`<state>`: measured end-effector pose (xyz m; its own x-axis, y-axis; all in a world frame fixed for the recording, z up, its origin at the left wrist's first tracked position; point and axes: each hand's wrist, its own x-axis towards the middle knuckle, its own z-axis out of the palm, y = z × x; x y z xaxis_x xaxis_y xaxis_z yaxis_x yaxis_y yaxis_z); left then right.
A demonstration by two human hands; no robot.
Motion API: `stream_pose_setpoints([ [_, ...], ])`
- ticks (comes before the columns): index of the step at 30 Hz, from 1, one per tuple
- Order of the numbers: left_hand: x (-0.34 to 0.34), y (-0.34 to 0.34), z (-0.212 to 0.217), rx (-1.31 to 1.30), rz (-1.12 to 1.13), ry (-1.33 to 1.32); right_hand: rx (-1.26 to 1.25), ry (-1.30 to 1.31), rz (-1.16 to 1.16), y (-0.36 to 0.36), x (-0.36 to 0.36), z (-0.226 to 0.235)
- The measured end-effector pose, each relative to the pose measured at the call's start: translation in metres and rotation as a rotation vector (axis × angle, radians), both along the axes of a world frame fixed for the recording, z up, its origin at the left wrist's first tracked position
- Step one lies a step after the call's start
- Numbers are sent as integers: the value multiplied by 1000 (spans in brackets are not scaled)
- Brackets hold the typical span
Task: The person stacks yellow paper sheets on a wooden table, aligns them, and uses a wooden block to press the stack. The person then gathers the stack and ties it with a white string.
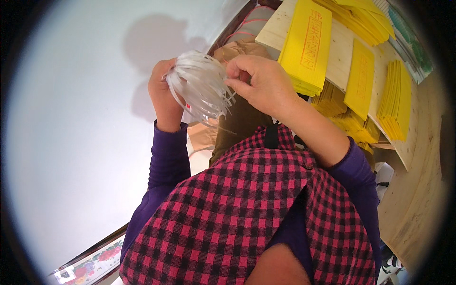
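Note:
My left hand (pixel 163 88) is closed around the gathered end of a bundle of white plastic strips (pixel 197 83), which fan out and droop to the right. Beside their loose ends, my right hand (pixel 259 83) has its thumb and forefinger pinched together at the edge of the bundle. Whether a single strip is between those fingertips is too small to make out. A small red spot shows under the bundle, next to my left wrist.
Stacks of yellow printed paper (pixel 308 47) lie on a wooden board (pixel 339 61) at right, with more yellow stacks (pixel 396 102) farther over. Brown paper (pixel 242 47) sits behind my hands. A white wall (pixel 85 118) rises close on the left.

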<state>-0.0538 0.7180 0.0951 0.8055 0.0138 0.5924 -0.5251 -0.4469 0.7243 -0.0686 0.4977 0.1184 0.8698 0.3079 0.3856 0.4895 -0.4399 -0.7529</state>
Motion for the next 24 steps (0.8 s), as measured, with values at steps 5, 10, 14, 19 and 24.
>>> stream_pose_setpoints([
  [5, 1, 1, -3, 10, 7, -26, 155, 154, 83, -4, -1, 1],
  [10, 10, 13, -18, 144, 87, -50, 433, 381, 259, -32, -2, 11],
  [14, 28, 26, -41, 58, 114, -23, 721, 316, 311, -72, -13, 25],
  [19, 55, 48, -62, 136, 164, -23, 856, 52, 318, -124, -33, 40],
  [24, 94, 79, -76, 344, 226, -114, 803, 12, 266, -170, -63, 50],
])
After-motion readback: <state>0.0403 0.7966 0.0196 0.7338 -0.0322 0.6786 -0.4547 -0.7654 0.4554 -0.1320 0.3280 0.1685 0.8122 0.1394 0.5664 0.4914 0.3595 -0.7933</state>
